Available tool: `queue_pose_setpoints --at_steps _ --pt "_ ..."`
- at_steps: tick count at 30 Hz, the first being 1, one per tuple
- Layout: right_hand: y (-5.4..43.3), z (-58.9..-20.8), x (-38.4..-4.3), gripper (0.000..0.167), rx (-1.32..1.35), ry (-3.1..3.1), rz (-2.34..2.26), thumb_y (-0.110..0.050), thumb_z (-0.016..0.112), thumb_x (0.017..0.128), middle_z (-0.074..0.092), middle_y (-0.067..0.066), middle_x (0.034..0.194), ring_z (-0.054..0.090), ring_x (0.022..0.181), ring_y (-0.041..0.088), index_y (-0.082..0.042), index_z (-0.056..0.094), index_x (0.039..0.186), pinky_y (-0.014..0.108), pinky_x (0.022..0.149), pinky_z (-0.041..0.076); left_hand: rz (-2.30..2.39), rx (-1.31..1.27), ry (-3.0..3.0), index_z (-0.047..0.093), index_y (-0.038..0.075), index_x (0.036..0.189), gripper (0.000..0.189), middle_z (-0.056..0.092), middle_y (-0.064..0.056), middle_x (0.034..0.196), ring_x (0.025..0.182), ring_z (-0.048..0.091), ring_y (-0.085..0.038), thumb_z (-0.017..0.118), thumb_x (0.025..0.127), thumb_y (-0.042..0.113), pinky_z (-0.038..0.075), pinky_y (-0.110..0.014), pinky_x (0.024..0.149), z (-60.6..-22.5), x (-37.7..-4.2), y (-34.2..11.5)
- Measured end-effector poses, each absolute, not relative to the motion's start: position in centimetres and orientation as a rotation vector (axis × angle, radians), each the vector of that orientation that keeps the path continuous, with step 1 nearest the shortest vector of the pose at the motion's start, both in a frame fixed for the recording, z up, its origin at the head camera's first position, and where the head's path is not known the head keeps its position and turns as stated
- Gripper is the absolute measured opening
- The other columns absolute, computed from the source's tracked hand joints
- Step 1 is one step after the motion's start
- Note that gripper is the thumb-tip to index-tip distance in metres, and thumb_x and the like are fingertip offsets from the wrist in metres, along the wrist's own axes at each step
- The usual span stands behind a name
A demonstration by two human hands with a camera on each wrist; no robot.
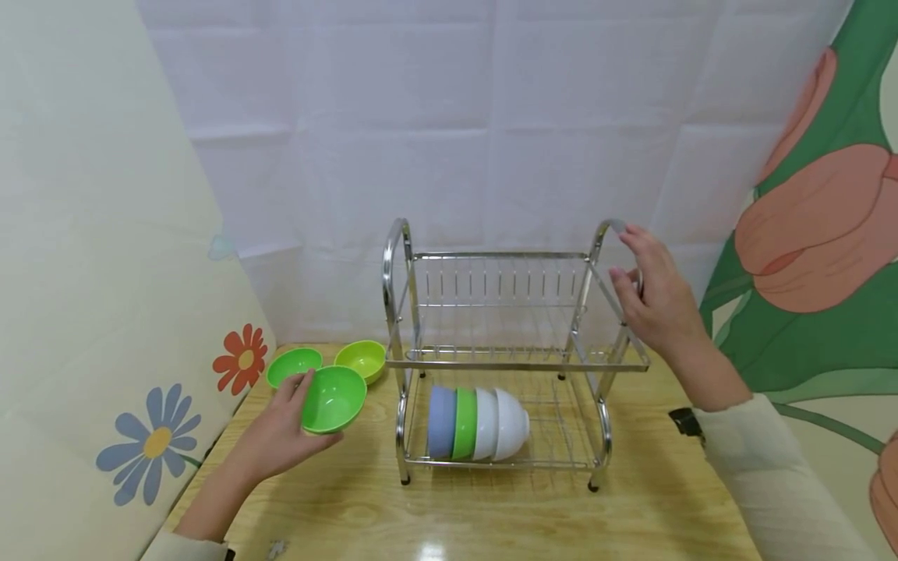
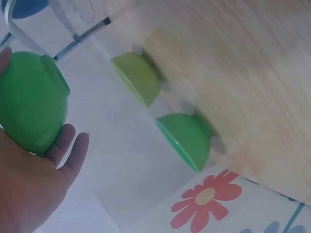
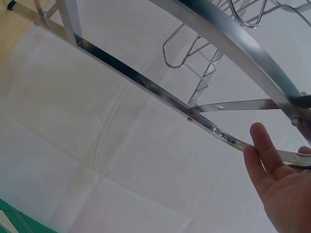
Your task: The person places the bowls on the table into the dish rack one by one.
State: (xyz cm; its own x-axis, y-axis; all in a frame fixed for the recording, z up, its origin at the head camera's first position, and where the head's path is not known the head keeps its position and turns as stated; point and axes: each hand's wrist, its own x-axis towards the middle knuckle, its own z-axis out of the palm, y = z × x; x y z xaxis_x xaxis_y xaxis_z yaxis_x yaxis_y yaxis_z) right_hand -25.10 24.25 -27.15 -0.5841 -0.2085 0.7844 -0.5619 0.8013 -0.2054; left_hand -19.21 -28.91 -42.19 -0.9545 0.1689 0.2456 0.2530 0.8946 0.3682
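My left hand (image 1: 277,436) holds a green bowl (image 1: 335,399) by its side, tilted with its inside showing, left of the dish rack. In the left wrist view the underside of that bowl (image 2: 34,102) shows between the thumb and fingers. Around the upper right side bar of the metal dish rack (image 1: 519,366) is my right hand (image 1: 655,300), thumb on the inner side. The right wrist view shows its fingers (image 3: 265,155) against the curved bar. On the rack's lower tier a blue bowl (image 1: 440,422), a green bowl (image 1: 464,423) and white bowls (image 1: 510,425) stand on edge, nested.
Behind the held bowl, another green bowl (image 1: 295,362) and a yellow-green bowl (image 1: 365,358) sit on the wooden table (image 1: 491,518) near the back edge. A white cloth (image 1: 449,140) hangs behind the rack. Patterned panels stand at both sides.
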Motion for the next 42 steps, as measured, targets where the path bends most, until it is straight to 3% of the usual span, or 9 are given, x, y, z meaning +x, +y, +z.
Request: queue_pose_setpoints --at_steps 3,6,9,12,15,21,33,40,42 --pt "24.2 -27.1 -25.1 0.052 0.572 -2.186 0.562 -0.012 0.053 0.101 0.039 0.015 0.157 0.063 0.085 0.028 -0.003 0.039 0.150 0.017 0.062 0.040 -0.579 -0.354 -2.841 0.026 0.000 0.156 0.117 0.036 -0.023 0.148 0.115 0.059 -0.047 0.081 0.072 0.061 0.057 -0.060 0.082 -41.7 -18.6 -28.3" --pt "24.2 -27.2 -25.1 0.051 0.570 -2.198 0.568 -0.013 0.052 0.102 0.037 0.015 0.158 0.065 0.096 0.033 -0.003 0.038 0.150 0.031 0.069 0.050 -0.570 -0.389 -2.826 0.024 0.006 0.158 0.118 0.037 -0.021 0.148 0.115 0.060 -0.045 0.081 0.071 0.062 0.057 -0.059 0.083 -41.3 -18.0 -27.6" --pt "24.3 -27.2 -25.1 0.050 0.572 -2.196 0.591 -0.015 0.052 0.102 0.037 0.017 0.158 0.059 0.115 0.040 -0.002 0.039 0.149 0.052 0.087 0.051 -0.568 -0.419 -2.818 0.020 0.011 0.160 0.120 0.038 -0.019 0.149 0.116 0.060 -0.044 0.082 0.071 0.061 0.057 -0.059 0.083 -40.8 -17.4 -26.9" --pt "24.4 -27.1 -25.1 0.050 0.587 -2.169 0.613 -0.019 0.055 0.102 0.039 0.020 0.156 0.047 0.132 0.045 -0.001 0.043 0.147 0.061 0.106 0.040 -0.560 -0.449 -2.808 0.019 0.011 0.161 0.122 0.038 -0.018 0.151 0.118 0.060 -0.044 0.082 0.070 0.062 0.056 -0.059 0.085 -40.2 -16.8 -26.2" --pt "24.4 -27.0 -25.1 0.051 0.601 -2.139 0.588 -0.027 0.055 0.103 0.042 0.023 0.154 0.040 0.139 0.046 0.000 0.046 0.145 0.062 0.113 0.032 -0.542 -0.479 -2.791 0.024 0.007 0.159 0.120 0.039 -0.017 0.152 0.120 0.059 -0.043 0.083 0.069 0.062 0.056 -0.059 0.087 -39.6 -16.2 -25.4" --pt "24.4 -26.8 -24.5 0.057 0.608 -2.132 0.553 -0.039 0.052 0.103 0.042 0.023 0.154 0.039 0.138 0.048 -0.003 0.046 0.147 0.063 0.112 0.032 -0.500 -0.538 -2.759 0.032 0.005 0.155 0.119 0.041 -0.015 0.151 0.119 0.061 -0.038 0.084 0.065 0.064 0.058 -0.054 0.086 -39.1 -15.2 -24.0" --pt "24.1 -27.2 -21.4 0.046 0.613 -2.073 0.617 -0.027 0.054 0.102 0.041 0.024 0.154 0.031 0.145 0.043 0.003 0.055 0.137 0.060 0.119 0.025 -0.517 -0.645 -2.691 0.032 0.008 0.156 0.124 0.042 -0.006 0.150 0.121 0.059 -0.027 0.089 0.059 0.060 0.057 -0.046 0.091 -38.3 -14.3 -21.2" --pt "21.7 -28.2 -18.3 0.063 0.688 -1.869 0.656 -0.048 0.047 0.103 0.049 0.029 0.143 0.037 0.143 0.038 0.010 0.060 0.124 0.043 0.123 0.027 -0.536 -0.677 -2.682 0.027 0.014 0.159 0.126 0.041 -0.004 0.153 0.122 0.060 -0.027 0.085 0.060 0.068 0.056 -0.045 0.093 -38.3 -14.4 -19.8" --pt "20.7 -28.6 -17.3 0.063 0.723 -1.818 0.643 -0.047 0.046 0.104 0.051 0.031 0.139 0.040 0.142 0.038 0.011 0.061 0.122 0.037 0.123 0.027 -0.544 -0.687 -2.683 0.026 0.016 0.160 0.126 0.041 -0.003 0.153 0.122 0.059 -0.027 0.084 0.061 0.068 0.056 -0.046 0.094 -38.2 -14.5 -19.4"
